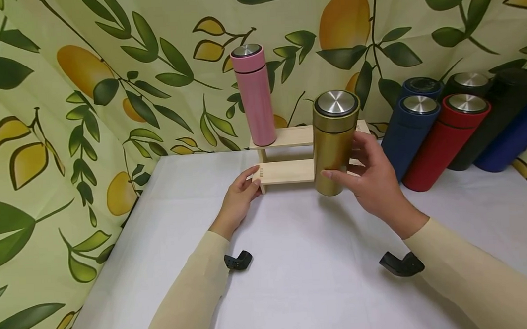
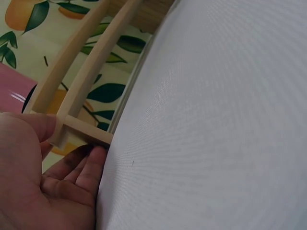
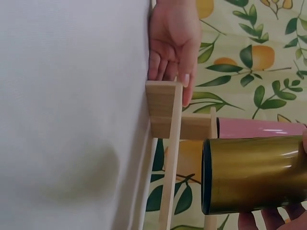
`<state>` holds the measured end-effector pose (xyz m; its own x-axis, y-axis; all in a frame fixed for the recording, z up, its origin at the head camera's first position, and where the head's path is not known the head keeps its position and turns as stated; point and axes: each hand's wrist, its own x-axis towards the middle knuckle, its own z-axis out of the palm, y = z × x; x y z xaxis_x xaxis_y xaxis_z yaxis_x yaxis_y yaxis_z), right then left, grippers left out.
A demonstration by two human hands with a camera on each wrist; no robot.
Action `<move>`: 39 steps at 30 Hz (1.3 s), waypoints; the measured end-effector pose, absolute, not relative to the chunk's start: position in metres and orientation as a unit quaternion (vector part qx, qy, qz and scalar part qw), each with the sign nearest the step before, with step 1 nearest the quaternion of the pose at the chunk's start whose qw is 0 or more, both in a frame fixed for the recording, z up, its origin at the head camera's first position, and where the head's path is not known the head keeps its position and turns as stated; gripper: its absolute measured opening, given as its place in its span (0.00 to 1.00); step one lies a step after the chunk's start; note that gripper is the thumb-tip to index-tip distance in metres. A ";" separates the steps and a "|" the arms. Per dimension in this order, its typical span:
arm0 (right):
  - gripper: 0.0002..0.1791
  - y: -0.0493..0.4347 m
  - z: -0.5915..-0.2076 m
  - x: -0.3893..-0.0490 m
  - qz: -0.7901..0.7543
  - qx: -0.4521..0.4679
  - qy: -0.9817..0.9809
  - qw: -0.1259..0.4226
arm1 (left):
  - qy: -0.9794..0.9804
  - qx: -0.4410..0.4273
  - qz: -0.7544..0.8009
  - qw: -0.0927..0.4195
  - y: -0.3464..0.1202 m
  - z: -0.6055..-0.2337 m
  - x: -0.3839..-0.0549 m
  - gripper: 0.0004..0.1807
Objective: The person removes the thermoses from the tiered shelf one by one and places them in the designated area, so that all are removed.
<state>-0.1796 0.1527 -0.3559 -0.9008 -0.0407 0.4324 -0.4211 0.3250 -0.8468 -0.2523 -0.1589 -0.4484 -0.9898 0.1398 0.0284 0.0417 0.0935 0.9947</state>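
Note:
A gold thermos bottle [image 1: 334,151] with a silver-topped lid is gripped by my right hand [image 1: 376,178], thumb in front and fingers round its right side. It stands upright in the air at the front of a two-tier wooden rack [image 1: 286,172]; its base [image 3: 207,177] is clear of the lower board in the right wrist view. My left hand [image 1: 238,198] holds the rack's left end, the thumb [image 2: 45,125] against the lower board and the fingers [image 2: 86,175] curled by the leg. On the upper tier's left end stands a pink thermos bottle [image 1: 256,100].
Several more bottles stand close together at the right, among them a blue one [image 1: 407,137], a red one [image 1: 446,145] and a black one [image 1: 480,123]. A white cloth [image 1: 305,271] covers the table. Behind the rack hangs a leaf-and-fruit patterned curtain [image 1: 180,114].

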 end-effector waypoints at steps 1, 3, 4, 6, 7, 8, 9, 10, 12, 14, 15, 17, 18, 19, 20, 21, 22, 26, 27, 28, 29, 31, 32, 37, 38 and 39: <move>0.47 0.155 -0.356 -0.177 0.562 0.144 -0.796 0.171 | 0.739 0.061 0.670 0.036 -0.159 -0.449 -0.253 0.24; 0.48 0.162 -0.357 -0.172 0.560 0.144 -0.797 0.176 | 0.738 0.062 0.671 0.035 -0.159 -0.449 -0.253 0.24; 0.48 0.165 -0.358 -0.170 0.558 0.142 -0.797 0.180 | 0.738 0.063 0.671 0.034 -0.159 -0.449 -0.254 0.24; 0.49 0.172 -0.359 -0.165 0.552 0.137 -0.800 0.189 | 0.738 0.067 0.671 0.033 -0.159 -0.449 -0.254 0.25; 0.50 0.176 -0.360 -0.162 0.549 0.134 -0.802 0.193 | 0.738 0.068 0.671 0.032 -0.159 -0.449 -0.254 0.25; 0.50 0.180 -0.361 -0.160 0.547 0.131 -0.803 0.197 | 0.737 0.069 0.671 0.032 -0.159 -0.449 -0.254 0.25; 0.50 0.184 -0.362 -0.158 0.544 0.128 -0.805 0.202 | 0.737 0.071 0.671 0.031 -0.160 -0.449 -0.254 0.25; 0.50 0.189 -0.363 -0.155 0.542 0.125 -0.805 0.207 | 0.737 0.071 0.671 0.030 -0.160 -0.449 -0.255 0.24; 0.51 0.197 -0.365 -0.151 0.542 0.123 -0.803 0.216 | 0.737 0.071 0.671 0.029 -0.160 -0.449 -0.255 0.24; 0.51 0.205 -0.366 -0.146 0.541 0.118 -0.801 0.226 | 0.738 0.069 0.671 0.030 -0.160 -0.450 -0.256 0.25; 0.51 0.210 -0.367 -0.143 0.541 0.114 -0.801 0.231 | 0.738 0.069 0.670 0.030 -0.160 -0.451 -0.256 0.25; 0.51 0.220 -0.369 -0.138 0.539 0.103 -0.800 0.241 | 0.739 0.068 0.670 0.034 -0.160 -0.452 -0.257 0.25; 0.51 0.224 -0.369 -0.135 0.537 0.096 -0.801 0.246 | 0.738 0.067 0.670 0.035 -0.160 -0.452 -0.257 0.25; 0.51 0.229 -0.370 -0.133 0.537 0.090 -0.800 0.250 | 0.738 0.068 0.670 0.036 -0.160 -0.452 -0.257 0.25; 0.52 0.234 -0.370 -0.131 0.537 0.083 -0.801 0.253 | 0.738 0.068 0.670 0.037 -0.160 -0.452 -0.257 0.25; 0.52 0.239 -0.371 -0.129 0.535 0.075 -0.801 0.256 | 0.738 0.068 0.670 0.037 -0.160 -0.452 -0.257 0.25; 0.52 0.244 -0.371 -0.128 0.533 0.065 -0.803 0.258 | 0.739 0.067 0.670 0.036 -0.161 -0.451 -0.256 0.25; 0.53 0.263 -0.372 -0.122 0.519 0.019 -0.813 0.263 | 0.740 0.067 0.668 0.033 -0.161 -0.451 -0.256 0.25; 0.53 0.268 -0.372 -0.121 0.513 0.007 -0.816 0.266 | 0.740 0.066 0.669 0.033 -0.161 -0.451 -0.256 0.25; 0.53 0.272 -0.372 -0.120 0.509 -0.008 -0.818 0.268 | 0.740 0.066 0.668 0.033 -0.162 -0.451 -0.256 0.25; 0.53 0.277 -0.372 -0.119 0.502 -0.023 -0.822 0.270 | 0.739 0.066 0.670 0.033 -0.162 -0.451 -0.256 0.25; 0.51 0.285 -0.373 -0.117 0.491 -0.057 -0.825 0.274 | 0.737 0.066 0.671 0.035 -0.162 -0.452 -0.256 0.25; 0.50 0.289 -0.373 -0.116 0.488 -0.073 -0.825 0.275 | 0.737 0.066 0.672 0.035 -0.162 -0.452 -0.255 0.25; 0.46 0.305 -0.377 -0.117 0.495 -0.123 -0.809 0.294 | 0.735 0.063 0.674 0.038 -0.162 -0.453 -0.255 0.25; 0.45 0.308 -0.377 -0.118 0.494 -0.122 -0.806 0.301 | 0.736 0.062 0.673 0.038 -0.162 -0.453 -0.255 0.25; 0.45 0.311 -0.378 -0.118 0.492 -0.123 -0.805 0.308 | 0.737 0.061 0.672 0.038 -0.162 -0.453 -0.255 0.25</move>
<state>-0.1181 0.3106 -0.3784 -0.7799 0.5004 0.3760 -0.1057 0.4868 -0.8671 -0.2547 -0.1618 -0.4527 -0.9897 0.1410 0.0264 0.0391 0.0882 0.9953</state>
